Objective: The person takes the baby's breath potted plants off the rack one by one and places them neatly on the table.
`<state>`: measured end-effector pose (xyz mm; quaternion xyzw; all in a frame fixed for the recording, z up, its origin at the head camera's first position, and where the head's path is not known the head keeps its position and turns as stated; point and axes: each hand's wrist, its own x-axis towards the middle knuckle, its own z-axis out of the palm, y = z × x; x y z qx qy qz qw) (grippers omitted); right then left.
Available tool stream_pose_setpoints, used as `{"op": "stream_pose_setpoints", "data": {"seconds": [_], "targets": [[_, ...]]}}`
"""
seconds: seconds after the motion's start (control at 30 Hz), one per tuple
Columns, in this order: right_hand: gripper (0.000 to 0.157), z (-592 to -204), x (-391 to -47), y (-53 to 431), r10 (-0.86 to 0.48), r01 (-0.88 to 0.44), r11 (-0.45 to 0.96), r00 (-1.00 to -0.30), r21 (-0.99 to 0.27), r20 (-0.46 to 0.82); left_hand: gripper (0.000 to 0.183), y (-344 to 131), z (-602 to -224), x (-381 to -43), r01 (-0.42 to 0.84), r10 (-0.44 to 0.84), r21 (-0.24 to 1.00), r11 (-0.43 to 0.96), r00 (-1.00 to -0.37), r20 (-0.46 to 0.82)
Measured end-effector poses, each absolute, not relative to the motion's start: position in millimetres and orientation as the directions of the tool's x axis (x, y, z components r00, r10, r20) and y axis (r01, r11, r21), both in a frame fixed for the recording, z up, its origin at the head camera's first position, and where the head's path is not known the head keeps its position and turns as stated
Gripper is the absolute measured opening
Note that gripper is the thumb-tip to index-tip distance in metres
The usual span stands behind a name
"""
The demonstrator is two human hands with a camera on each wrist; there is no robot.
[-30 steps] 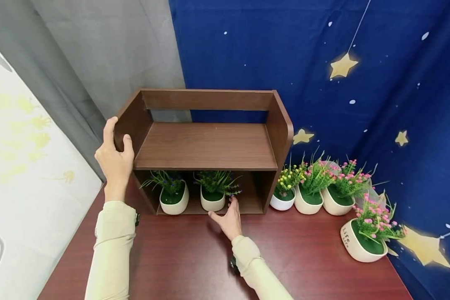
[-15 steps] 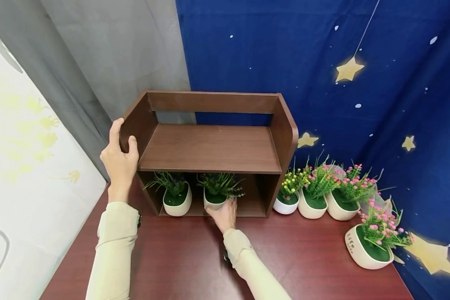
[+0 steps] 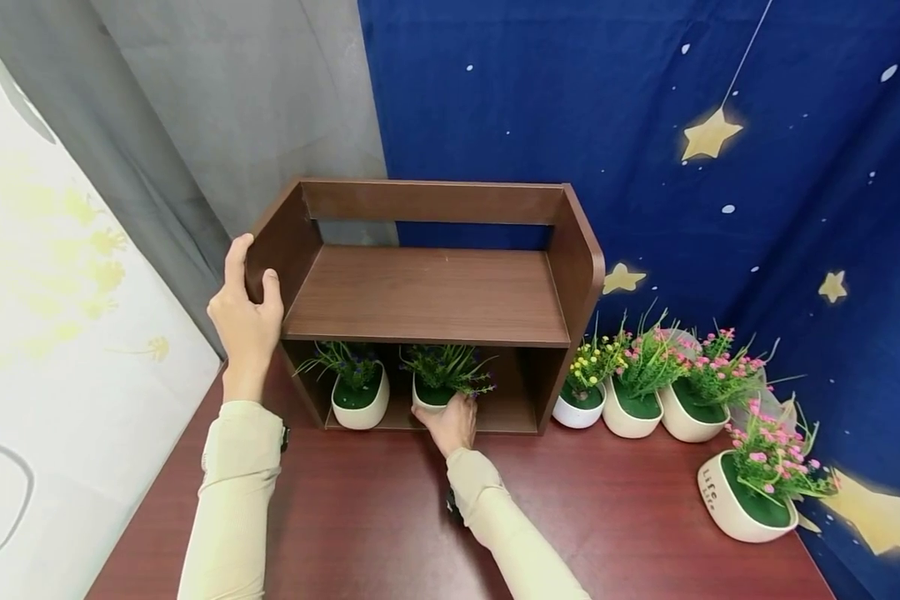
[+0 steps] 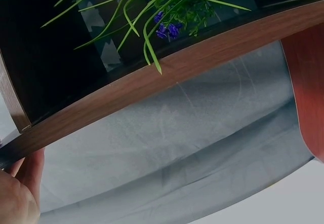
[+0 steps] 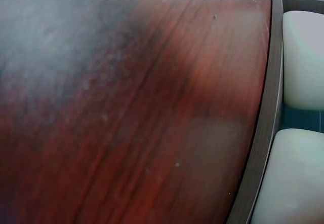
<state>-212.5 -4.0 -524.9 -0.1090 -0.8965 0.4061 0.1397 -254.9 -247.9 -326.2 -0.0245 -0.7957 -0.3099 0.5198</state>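
Note:
A brown wooden desk shelf [image 3: 427,292] stands on the table. My left hand [image 3: 246,321] grips its left side panel, thumb on the inner side and fingers on the outer; in the left wrist view part of that hand [image 4: 23,188] shows at the panel's edge. In the lower compartment, my right hand [image 3: 453,423] holds a cream pot [image 3: 429,394] of artificial grass with purple flowers, thumb at its front left and fingers at its right, hiding much of it. To its left, a similar potted plant [image 3: 360,404] stands near the compartment's front edge. The right wrist view shows two pots [image 5: 306,62] behind the shelf's edge.
Right of the shelf stand a white pot with yellow flowers [image 3: 579,408] and two cream pots with pink flowers [image 3: 633,415]. Another pink-flowered pot [image 3: 742,508] with lettering sits near the right edge of the reddish table [image 3: 360,517]. Grey and blue curtains [image 3: 480,100] hang behind.
My right hand has moved slightly left and in, from beside the middle pot to holding it. My left hand stays on the side panel. The whole head view has shifted slightly.

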Motion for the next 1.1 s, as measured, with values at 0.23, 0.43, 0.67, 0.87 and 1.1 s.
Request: {"op": "stream_pose_setpoints", "data": {"seconds": [0.23, 0.43, 0.67, 0.87, 1.1], "targets": [[0.077, -524.7, -201.3, 7.9, 0.281, 0.045, 0.618, -0.945, -0.785, 0.168, 0.045, -247.7, -324.9, -254.9, 0.364, -0.293, 0.474, 0.801, -0.452, 0.843], [0.077, -524.9, -182.3, 18.3, 0.253, 0.023, 0.623, -0.952, -0.782, 0.173, 0.045, -247.3, -325.0, -254.7, 0.362, -0.303, 0.478, 0.800, -0.445, 0.843], [0.080, -520.6, -162.9, 31.4, 0.244, -0.001, 0.612, -0.951, -0.791, 0.191, 0.045, -245.4, -325.8, -255.0, 0.364, -0.300, 0.479, 0.799, -0.450, 0.841], [0.080, -521.4, -154.4, 44.5, 0.241, -0.010, 0.628, -0.948, -0.778, 0.206, 0.045, -244.0, -325.7, -255.2, 0.368, -0.299, 0.480, 0.796, -0.452, 0.841], [0.080, -520.3, -145.6, 55.3, 0.231, -0.027, 0.637, -0.947, -0.770, 0.224, 0.045, -246.3, -325.5, -254.0, 0.362, -0.306, 0.484, 0.797, -0.448, 0.840]]}}
